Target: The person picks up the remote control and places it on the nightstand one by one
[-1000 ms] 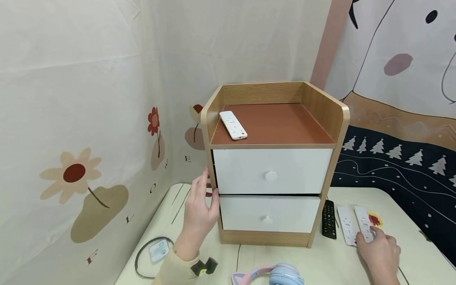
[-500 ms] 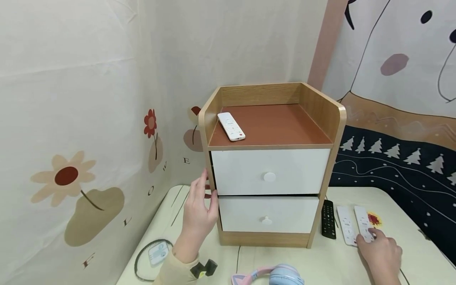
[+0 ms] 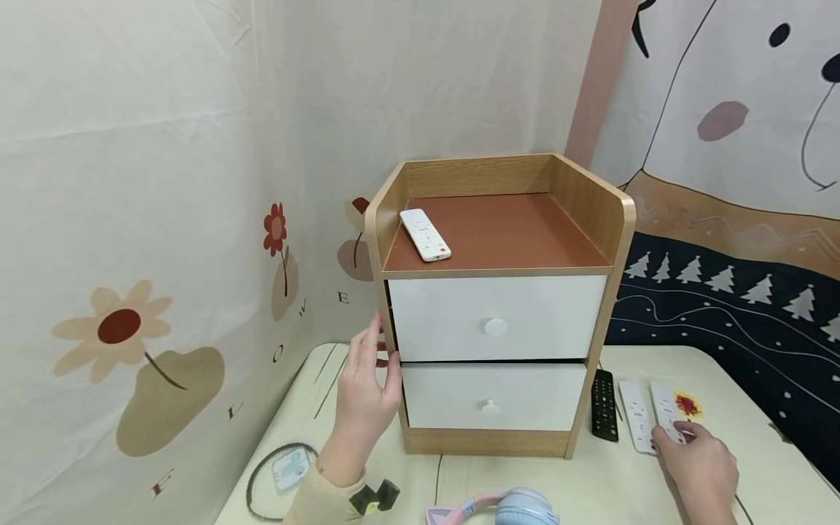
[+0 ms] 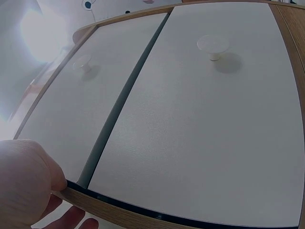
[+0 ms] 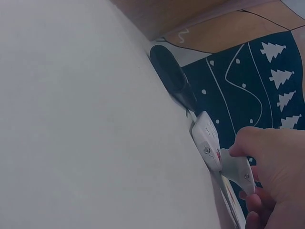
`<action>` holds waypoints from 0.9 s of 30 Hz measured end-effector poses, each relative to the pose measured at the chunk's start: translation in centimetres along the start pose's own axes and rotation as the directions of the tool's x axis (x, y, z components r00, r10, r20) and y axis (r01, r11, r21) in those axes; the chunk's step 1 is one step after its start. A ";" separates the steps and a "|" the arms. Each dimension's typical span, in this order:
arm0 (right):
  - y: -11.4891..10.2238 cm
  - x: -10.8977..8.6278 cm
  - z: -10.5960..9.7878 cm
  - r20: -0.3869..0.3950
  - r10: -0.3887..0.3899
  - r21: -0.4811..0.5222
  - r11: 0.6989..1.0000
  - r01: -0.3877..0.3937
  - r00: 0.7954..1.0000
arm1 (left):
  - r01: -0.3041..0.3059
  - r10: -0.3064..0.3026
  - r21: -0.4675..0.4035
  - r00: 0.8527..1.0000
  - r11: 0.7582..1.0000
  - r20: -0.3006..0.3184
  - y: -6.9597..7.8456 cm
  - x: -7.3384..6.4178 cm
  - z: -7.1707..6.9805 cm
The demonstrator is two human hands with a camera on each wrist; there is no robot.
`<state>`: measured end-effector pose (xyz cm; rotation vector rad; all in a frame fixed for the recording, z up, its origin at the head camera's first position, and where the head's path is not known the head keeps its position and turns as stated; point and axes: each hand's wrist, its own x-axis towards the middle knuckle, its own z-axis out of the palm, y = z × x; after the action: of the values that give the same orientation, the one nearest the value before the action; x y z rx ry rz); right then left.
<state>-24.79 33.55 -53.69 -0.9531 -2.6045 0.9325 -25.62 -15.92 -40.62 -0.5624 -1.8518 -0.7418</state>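
Separately, hands (image 3: 364, 397) (image 3: 698, 463) touch a cabinet (image 3: 446, 321) and pinch a remote (image 3: 666, 405).

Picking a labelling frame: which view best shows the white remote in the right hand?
Head: most of the white remote shows from above, the right hand partly covering its near end. Right wrist shows it foreshortened; left wrist not at all.

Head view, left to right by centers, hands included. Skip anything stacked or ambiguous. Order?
Pale blue flat item → left grip → two-drawer cabinet → black remote → first white remote → second white remote → right grip, which pinches that last remote.
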 end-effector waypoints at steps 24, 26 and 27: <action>-2.8 -1.2 -0.4 -0.092 -0.061 0.117 0.991 0.072 0.994 | 0.021 -0.021 0.014 1.000 1.000 0.000 0.1 -0.3 0.3; -3.3 -1.4 -0.5 -0.097 -0.089 0.115 0.988 0.101 0.991 | 0.022 -0.022 0.022 1.000 1.000 -0.005 0.1 -0.3 0.3; -3.6 -1.5 -0.5 -0.104 -0.108 0.110 0.987 0.119 0.989 | 0.023 -0.023 0.025 1.000 0.999 -0.008 0.1 -0.3 0.3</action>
<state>-25.29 30.71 -50.98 -0.7910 -2.4656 0.9703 -25.60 -15.66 -40.97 -0.5223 -1.8612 -0.7343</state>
